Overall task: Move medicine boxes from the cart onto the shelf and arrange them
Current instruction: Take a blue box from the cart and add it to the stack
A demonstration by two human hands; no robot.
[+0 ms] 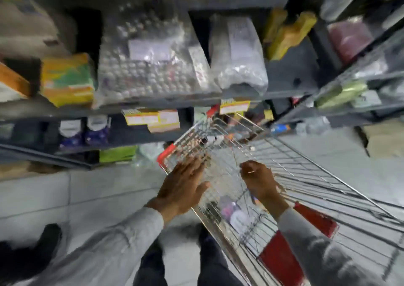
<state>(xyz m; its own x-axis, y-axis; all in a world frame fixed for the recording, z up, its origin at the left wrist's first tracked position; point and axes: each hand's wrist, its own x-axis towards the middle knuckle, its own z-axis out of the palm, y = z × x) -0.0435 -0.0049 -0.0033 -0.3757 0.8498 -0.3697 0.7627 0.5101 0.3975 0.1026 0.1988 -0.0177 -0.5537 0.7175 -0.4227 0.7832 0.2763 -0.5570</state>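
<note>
Nearest the camera: two pale grey sleeves (122, 239) and dark trouser legs (209, 261) above a light tiled floor (87, 194), a dark shoe (47, 236) at lower left. Left hand (182, 184) flat, grip spread with fingers extended, lying on the near rim of the wire cart (306, 176) beside a red corner guard (167, 152). Right hand (260, 179) inside the basket, fingers curled downward; blur prevents telling whether this grip pinches anything. Cart angled from lower right toward the shelf (284, 71), red plastic panels (282, 261) on its near end. Medicine boxes in the cart not clearly resolved: only small blurred packages (229, 209) low in the basket below the hands, and further indistinct items (215, 138) at the far end. Dark grey shelf directly behind the cart, middle level carrying a clear bag of blister packs (142, 67), a second clear bag (239, 60) just to its right, and a yellow-green box (67, 79) to the left. Yellow price labels (234, 106) along the shelf edge. Lower level: two purple-and-white packs (84, 130) side by side, a green box (118, 153) beneath. Yellow boxes (288, 34) leaning at upper right.
</note>
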